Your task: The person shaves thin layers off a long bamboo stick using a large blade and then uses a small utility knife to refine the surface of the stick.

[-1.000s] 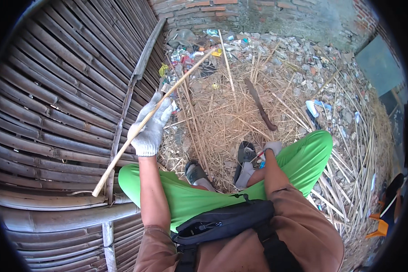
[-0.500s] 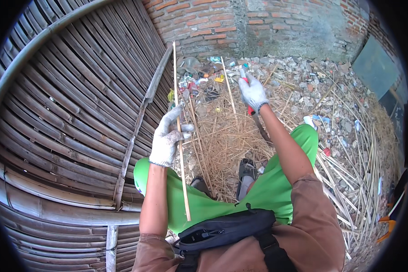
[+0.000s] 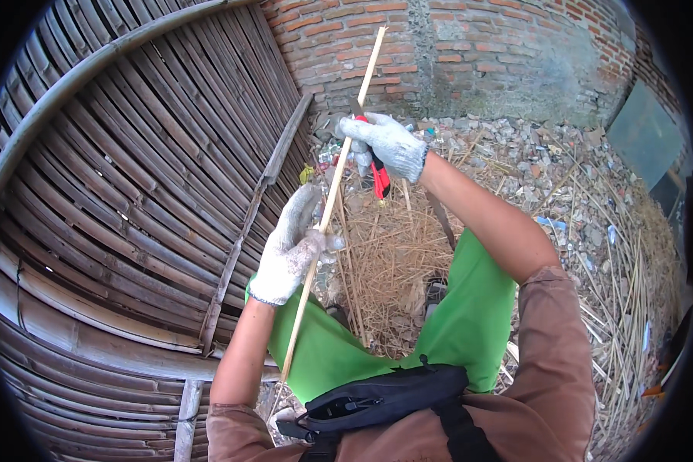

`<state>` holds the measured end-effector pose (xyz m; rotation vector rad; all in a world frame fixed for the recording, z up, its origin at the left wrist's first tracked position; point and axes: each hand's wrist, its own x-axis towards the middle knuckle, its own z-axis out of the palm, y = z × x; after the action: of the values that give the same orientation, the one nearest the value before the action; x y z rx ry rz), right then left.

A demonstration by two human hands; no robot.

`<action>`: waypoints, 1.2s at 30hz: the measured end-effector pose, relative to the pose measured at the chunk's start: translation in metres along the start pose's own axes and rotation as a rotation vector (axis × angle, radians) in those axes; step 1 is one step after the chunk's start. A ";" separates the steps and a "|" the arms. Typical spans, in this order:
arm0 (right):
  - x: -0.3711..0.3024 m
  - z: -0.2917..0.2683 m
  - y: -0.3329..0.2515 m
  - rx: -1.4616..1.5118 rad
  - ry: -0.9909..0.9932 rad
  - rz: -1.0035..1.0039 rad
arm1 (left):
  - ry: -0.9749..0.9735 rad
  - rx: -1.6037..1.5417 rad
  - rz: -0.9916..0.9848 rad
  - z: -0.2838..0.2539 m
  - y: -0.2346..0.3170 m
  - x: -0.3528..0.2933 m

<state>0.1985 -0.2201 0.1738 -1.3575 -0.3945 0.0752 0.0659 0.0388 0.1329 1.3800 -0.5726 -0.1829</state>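
Observation:
A long, pale bamboo strip (image 3: pixel 298 319) slants up and to the right in front of me, from beside my left forearm to the foreground of the brick wall. My left hand (image 3: pixel 283 258), in a whitish knit glove, grips the strip around its middle. Higher up, my gloved right hand (image 3: pixel 396 146) is closed around a knife (image 3: pixel 380 182) with a red and black handle. Its dark blade shows above the fingers, up against the strip. The right thumb and fingers are also at the strip; how firmly they press on it is hidden.
To the left leans a bamboo slat panel (image 3: pixel 146 177). A brick wall (image 3: pixel 500 65) closes off the far side. Straw-like shavings (image 3: pixel 389 262) cover the ground between my feet. Rubble (image 3: pixel 531 165) and a pile of thin strips (image 3: pixel 616 308) lie to the right. A black pouch (image 3: pixel 385 393) rests at my waist.
My right hand has moved left with the knife and met the strip's upper part. The strip has tilted, its top end swinging right and its lower end left.

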 end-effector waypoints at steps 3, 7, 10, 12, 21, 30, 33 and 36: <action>0.002 0.007 -0.007 0.054 -0.103 0.036 | 0.070 -0.008 -0.175 -0.007 0.002 0.006; 0.024 0.003 -0.014 -0.154 -0.037 -0.049 | 0.194 -0.088 -0.242 -0.008 -0.021 0.009; 0.047 -0.016 -0.003 -0.198 0.011 -0.026 | 0.229 -0.138 -0.298 -0.004 -0.031 0.011; 0.054 -0.018 0.010 -0.313 -0.043 0.019 | 0.209 -0.183 -0.302 -0.009 -0.037 0.009; 0.071 -0.027 0.127 -1.195 -0.173 -0.644 | 0.293 -0.413 -0.393 -0.036 -0.091 0.013; 0.074 -0.046 0.120 -0.952 0.193 -0.084 | 0.270 -0.370 -0.365 -0.011 -0.094 0.045; 0.082 -0.063 0.112 -1.293 0.340 -0.272 | 0.297 -0.396 -0.354 -0.014 -0.092 0.054; 0.065 -0.054 0.109 -1.233 -0.211 -0.338 | 0.265 -0.572 -0.307 -0.029 -0.103 0.056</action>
<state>0.2952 -0.2284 0.0759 -2.4730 -0.9249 -0.3692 0.1491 0.0184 0.0479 0.9032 -0.0670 -0.3734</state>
